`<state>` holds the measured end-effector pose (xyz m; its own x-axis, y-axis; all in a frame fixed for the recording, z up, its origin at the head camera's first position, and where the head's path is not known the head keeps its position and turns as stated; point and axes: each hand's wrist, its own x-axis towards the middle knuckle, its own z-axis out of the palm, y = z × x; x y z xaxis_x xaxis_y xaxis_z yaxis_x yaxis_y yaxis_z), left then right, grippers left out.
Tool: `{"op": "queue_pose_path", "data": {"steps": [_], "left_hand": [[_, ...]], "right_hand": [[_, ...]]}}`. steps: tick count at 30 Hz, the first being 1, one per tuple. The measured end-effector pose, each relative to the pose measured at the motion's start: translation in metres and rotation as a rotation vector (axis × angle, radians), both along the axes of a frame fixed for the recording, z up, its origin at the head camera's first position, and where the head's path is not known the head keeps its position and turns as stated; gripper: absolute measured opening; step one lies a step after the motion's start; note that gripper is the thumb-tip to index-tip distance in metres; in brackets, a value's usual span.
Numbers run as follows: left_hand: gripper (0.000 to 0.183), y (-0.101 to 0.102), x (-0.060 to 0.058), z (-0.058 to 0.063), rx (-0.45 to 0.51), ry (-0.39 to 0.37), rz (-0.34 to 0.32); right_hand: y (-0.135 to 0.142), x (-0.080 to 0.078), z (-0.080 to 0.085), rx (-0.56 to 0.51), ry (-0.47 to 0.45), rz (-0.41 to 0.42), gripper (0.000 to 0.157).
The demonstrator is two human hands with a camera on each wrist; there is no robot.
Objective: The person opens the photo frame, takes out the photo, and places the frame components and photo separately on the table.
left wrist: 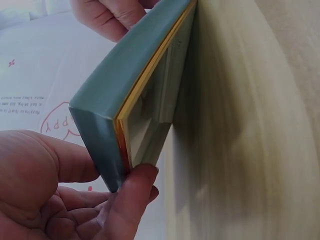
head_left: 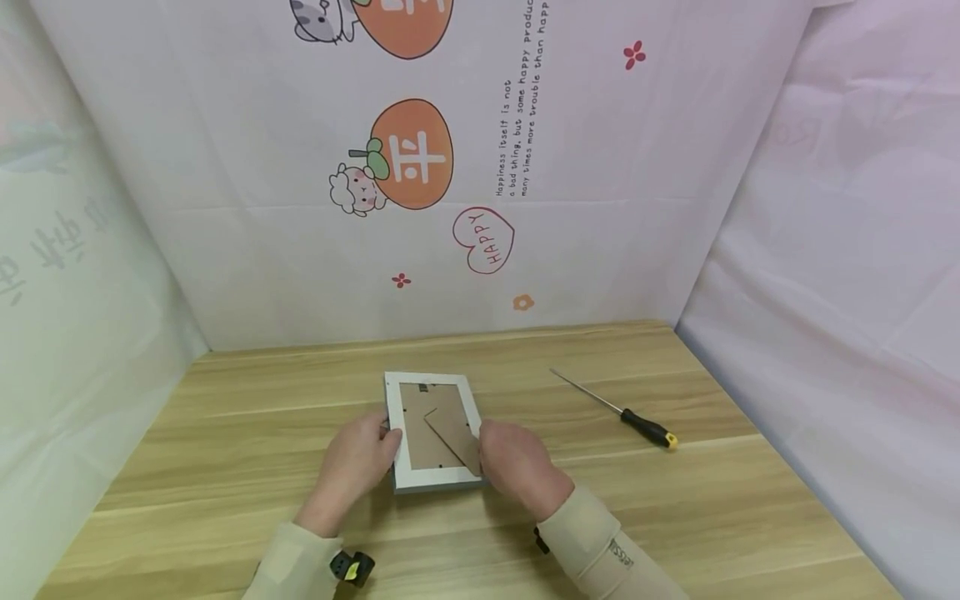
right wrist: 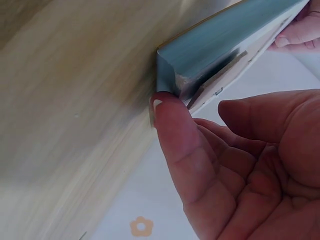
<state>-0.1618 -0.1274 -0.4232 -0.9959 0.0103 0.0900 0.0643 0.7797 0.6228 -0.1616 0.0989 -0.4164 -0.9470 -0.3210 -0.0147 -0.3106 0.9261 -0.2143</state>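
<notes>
A picture frame point(head_left: 438, 477) is tilted over the table with its back up, showing a white border and a brown backing board point(head_left: 420, 446). Its sides are blue-green, with a gold line along the front edge in the left wrist view. My left hand point(head_left: 356, 458) grips the frame's left edge, thumb on one face and fingers on the other. At the lower right corner is my right hand point(head_left: 521, 462), fingers curled, one fingertip touching the corner in the right wrist view, the thumb apart. A brown flap point(right wrist: 220, 80) stands slightly out from the back.
A screwdriver point(head_left: 645, 427) with a black and yellow handle lies on the wooden table point(head_left: 262, 400) to the right, its shaft toward the back. A printed white cloth point(head_left: 585, 233) hangs behind the table, and pale cloths hang at both sides.
</notes>
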Motion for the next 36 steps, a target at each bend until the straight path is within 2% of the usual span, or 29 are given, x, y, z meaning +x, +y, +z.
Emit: {"op": "queue_pose_path", "data": {"steps": [6,12,19,26,36], "left_hand": [[0.024,0.002,-0.002,-0.004,-0.072,-0.002,-0.004],[0.020,0.004,-0.003,-0.007,-0.092,-0.013,-0.038],[0.011,0.009,-0.005,-0.011,-0.090,-0.015,-0.060],[0.013,0.015,-0.008,-0.019,-0.088,-0.024,-0.070],[0.009,0.024,-0.009,-0.022,-0.067,-0.055,-0.075]], "right_hand": [[0.002,0.001,0.002,0.000,0.000,-0.014,0.021],[0.004,0.003,0.001,-0.010,0.015,-0.018,0.022],[0.007,0.004,0.001,-0.002,0.020,-0.022,0.021],[0.010,0.007,0.004,-0.004,-0.002,-0.046,0.024],[0.018,0.011,0.006,-0.007,-0.018,-0.060,0.025]]}}
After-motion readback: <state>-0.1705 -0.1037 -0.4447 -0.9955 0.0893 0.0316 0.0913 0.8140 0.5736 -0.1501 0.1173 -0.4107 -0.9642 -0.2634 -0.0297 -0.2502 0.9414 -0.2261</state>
